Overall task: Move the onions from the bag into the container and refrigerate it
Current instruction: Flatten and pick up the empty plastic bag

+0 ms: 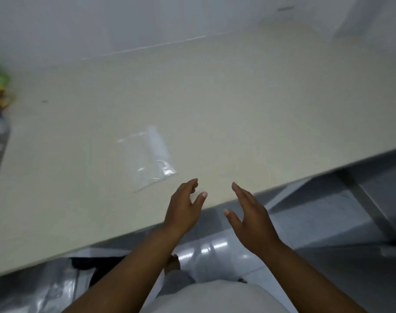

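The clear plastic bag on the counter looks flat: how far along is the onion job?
The clear plastic zip bag lies flat and apparently empty on the beige countertop, so emptying looks done. Left hand and right hand hold nothing. No onions, container or fridge are in view, so refrigeration can't be confirmed.

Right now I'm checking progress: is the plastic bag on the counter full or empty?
Empty: the plastic bag lies flat and clear on the counter, nothing inside.

Bare left hand and bare right hand, short pale nails, both forearms uncovered with no sleeves, watch or rings showing, light grey-white top at the torso, grey trouser leg below, one bare foot
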Demonstrator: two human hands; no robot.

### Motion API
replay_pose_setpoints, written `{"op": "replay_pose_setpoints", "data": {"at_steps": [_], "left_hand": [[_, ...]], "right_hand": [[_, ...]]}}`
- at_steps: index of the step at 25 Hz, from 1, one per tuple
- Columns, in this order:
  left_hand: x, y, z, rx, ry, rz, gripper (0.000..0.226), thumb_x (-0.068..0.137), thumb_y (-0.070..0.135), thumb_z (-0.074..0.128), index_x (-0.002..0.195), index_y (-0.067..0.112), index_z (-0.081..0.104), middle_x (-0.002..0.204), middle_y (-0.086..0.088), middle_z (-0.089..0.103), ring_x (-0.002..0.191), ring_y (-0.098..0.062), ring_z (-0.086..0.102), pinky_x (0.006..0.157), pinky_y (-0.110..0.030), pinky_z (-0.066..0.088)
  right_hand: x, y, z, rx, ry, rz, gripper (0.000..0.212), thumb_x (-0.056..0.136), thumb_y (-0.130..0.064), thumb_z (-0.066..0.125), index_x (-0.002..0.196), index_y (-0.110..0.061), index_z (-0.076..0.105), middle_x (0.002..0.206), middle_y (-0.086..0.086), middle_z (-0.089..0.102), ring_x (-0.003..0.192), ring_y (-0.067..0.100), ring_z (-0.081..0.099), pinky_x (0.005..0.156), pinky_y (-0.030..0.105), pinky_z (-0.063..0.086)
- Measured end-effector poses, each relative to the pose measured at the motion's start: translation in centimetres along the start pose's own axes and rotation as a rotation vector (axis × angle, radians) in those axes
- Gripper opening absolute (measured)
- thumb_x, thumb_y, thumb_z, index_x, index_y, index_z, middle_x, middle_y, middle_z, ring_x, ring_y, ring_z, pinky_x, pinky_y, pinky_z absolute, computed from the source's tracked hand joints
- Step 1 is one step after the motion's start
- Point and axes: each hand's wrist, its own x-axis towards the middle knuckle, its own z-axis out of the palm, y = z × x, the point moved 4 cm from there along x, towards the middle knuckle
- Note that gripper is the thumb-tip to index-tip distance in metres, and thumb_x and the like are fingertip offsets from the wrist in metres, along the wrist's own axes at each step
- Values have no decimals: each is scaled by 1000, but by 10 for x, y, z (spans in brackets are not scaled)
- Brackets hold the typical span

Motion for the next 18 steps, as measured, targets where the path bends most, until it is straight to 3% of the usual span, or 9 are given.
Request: {"op": "replay_pose_setpoints", "data": {"at_steps": [5, 11, 15, 18], "left_hand": [[21, -86, -118, 15, 267, -285, 44, 90, 32, 61, 130, 15, 54, 126, -4, 60, 105, -17, 60, 85, -23, 40], [64, -143, -154, -29, 146, -543, 55, 89, 37, 60, 135, 9, 49, 131, -9, 59, 122, -24, 54, 101, -31, 39], [85, -151, -158, -146, 158, -637, 55, 86, 38, 64, 132, 8, 54, 129, -7, 61, 123, -26, 55, 100, -28, 40], [87, -157, -158, -190, 172, -683, 33, 83, 25, 68, 110, 6, 67, 117, -11, 68, 113, -30, 62, 97, -36, 50]], "right_hand": [[96, -67, 82, 5, -93, -13, 60, 91, -33, 61, 145, -16, 40, 145, 4, 49, 127, 19, 51, 108, 37, 43], [185, -86, 138, -99, -92, 261, 56, 92, -30, 59, 140, -6, 44, 139, 14, 55, 125, 29, 54, 105, 34, 38], [204, -86, 151, -185, -58, 305, 31, 94, -23, 54, 115, -1, 60, 107, 17, 68, 106, 35, 60, 80, 32, 41], [203, -86, 157, -152, -100, 340, 35, 92, -28, 58, 117, -3, 61, 112, 16, 69, 112, 34, 59, 86, 31, 41]]}}
